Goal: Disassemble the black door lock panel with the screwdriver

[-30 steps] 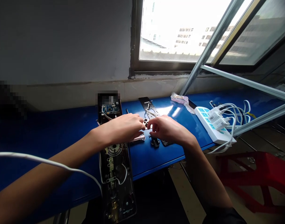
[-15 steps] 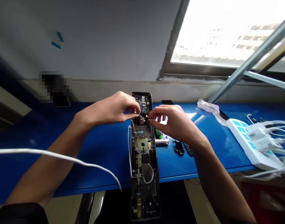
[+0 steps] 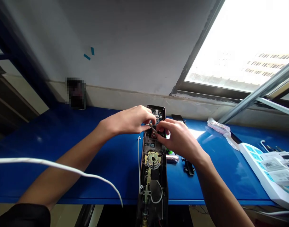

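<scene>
Left hand: thumb and forefinger pinch a thin metal piece
Right hand: fingers curled, pressed together, just beside the piece; contact hidden
Lock: open door-lock body, lying lengthwise on the bench, far end under both hands
Board: circuit board at the lock's far end, partly hidden
Bench: blue
Right of lock: black bracket, silver packet
Far right: power strip, plastic bag
Over left forearm: white cable
</scene>
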### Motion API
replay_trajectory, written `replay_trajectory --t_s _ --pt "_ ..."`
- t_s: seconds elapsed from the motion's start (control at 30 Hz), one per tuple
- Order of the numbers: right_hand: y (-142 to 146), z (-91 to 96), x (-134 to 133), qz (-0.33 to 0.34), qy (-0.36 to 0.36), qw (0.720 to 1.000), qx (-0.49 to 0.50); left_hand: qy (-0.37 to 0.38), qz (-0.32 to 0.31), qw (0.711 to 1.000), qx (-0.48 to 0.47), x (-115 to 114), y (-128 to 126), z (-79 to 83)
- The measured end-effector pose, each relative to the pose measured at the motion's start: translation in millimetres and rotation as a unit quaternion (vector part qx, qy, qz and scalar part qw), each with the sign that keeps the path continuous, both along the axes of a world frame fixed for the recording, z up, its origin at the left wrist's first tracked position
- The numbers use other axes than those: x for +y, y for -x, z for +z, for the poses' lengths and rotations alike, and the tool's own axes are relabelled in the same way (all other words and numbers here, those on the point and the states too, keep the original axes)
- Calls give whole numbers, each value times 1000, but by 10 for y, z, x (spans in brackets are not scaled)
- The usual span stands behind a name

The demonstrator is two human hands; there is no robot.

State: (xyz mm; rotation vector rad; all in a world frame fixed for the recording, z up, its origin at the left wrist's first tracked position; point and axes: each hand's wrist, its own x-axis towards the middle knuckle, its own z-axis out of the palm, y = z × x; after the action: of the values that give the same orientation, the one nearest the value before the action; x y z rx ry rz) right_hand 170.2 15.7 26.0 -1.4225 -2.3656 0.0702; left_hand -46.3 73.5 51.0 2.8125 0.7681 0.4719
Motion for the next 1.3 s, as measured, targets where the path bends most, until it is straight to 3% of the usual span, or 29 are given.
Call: replay_trajectory --t_s 0.3,0.57,0.9,1.03,1.17,1.3 --pt "-30 43 -33 15 22 999 35 -15 29 999 5 15 -46 -37" --pt "-19 -28 -105 17 36 999 -1 -24 69 997 17 22 -37 -17" --pt "-3 -195 -189 20 20 999 -38 -44 58 997 7 -47 -99 -3" --pt "-21 -163 -199 35 18 999 36 -48 58 997 7 -79 -139 1" --pt "-224 -23 -190 42 42 980 190 -66 20 997 -32 -128 -216 -4" --pt "-621 74 -78 -42 29 957 286 -91 -17 995 -48 -156 -375 -20"
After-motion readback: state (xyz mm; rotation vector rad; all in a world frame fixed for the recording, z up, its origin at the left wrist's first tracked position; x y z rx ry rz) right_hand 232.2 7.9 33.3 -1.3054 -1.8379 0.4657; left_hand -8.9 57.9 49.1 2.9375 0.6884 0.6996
